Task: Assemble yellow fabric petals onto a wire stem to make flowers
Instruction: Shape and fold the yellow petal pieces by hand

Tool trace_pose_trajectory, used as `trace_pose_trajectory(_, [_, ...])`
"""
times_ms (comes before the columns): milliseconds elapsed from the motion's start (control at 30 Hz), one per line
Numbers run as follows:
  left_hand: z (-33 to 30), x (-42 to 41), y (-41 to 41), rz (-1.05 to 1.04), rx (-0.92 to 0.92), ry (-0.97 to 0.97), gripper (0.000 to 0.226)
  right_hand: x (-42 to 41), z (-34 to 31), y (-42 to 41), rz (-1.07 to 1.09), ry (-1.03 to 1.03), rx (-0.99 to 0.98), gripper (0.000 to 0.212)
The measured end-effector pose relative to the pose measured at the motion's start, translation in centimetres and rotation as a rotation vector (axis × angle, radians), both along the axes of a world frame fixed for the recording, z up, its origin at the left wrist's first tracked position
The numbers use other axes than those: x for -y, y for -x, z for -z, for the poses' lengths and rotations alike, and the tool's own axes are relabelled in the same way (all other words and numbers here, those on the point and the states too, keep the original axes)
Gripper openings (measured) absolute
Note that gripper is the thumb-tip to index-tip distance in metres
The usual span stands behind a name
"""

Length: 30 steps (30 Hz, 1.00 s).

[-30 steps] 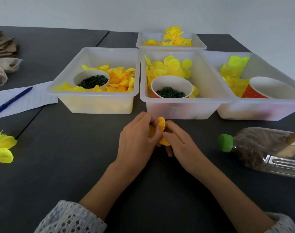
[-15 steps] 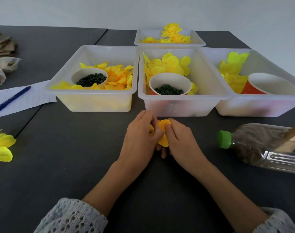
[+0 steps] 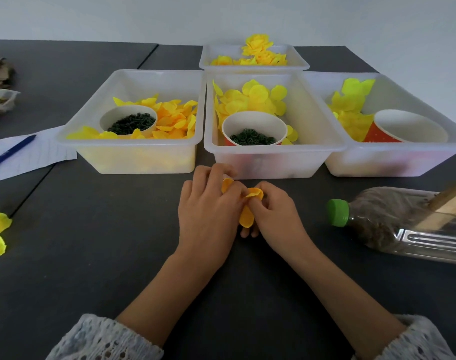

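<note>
Matt dark table (image 3: 92, 255), translucent plastic tubs (image 3: 133, 157), soft yellow fabric petals (image 3: 247, 216).

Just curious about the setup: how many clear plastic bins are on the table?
4: a left clear plastic bin, a middle one and a right one in a row, and a fourth behind the middle one. None looks hidden.

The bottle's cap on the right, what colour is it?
Green: the cap shows clearly in the head view, on the bottle lying sideways.

left hand (image 3: 208, 214) + right hand (image 3: 276, 216) | pinching petals (image 3: 247, 216) | table (image 3: 92, 255)
</note>
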<state>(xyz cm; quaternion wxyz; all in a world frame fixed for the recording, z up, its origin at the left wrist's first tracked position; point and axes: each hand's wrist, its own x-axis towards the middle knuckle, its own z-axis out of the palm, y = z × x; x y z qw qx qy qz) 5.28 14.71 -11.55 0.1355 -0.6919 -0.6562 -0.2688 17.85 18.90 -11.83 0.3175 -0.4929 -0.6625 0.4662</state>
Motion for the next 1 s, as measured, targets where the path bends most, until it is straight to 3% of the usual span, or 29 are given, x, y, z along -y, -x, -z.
trace_pose_trajectory(167, [-0.3, -0.2, -0.8, 0.065, 0.283, 0.109, 0.006, 0.2, 0.1, 0.3, 0.057, -0.036, -0.040, 0.015])
trace_pose_trajectory(333, [-0.1, -0.4, -1.3, 0.091, 0.447, 0.069, 0.014, 0.3, 0.3, 0.6, 0.143, -0.026, -0.094, 0.014])
trace_pose_trajectory(600, [0.3, -0.5, -1.4, 0.135, 0.500, 0.032, 0.016, 0.3, 0.4, 0.6, 0.176, 0.004, -0.109, 0.017])
trace_pose_trajectory(733, [0.4, -0.3, -1.4, 0.137, 0.605, -0.040, 0.014, -0.5, 0.0, 0.2, 0.213, 0.129, -0.235, 0.015])
trace_pose_trajectory(833, [0.5, -0.5, -1.2, 0.093, 0.664, -0.056, 0.021, -0.4, 0.1, 0.1, 0.142, 0.100, -0.260, 0.009])
trace_pose_trajectory(1000, [0.9, -0.8, -0.8, 0.041, 0.731, 0.061, 0.014, -0.4, 0.2, 0.2, 0.058, 0.042, -0.189, 0.011])
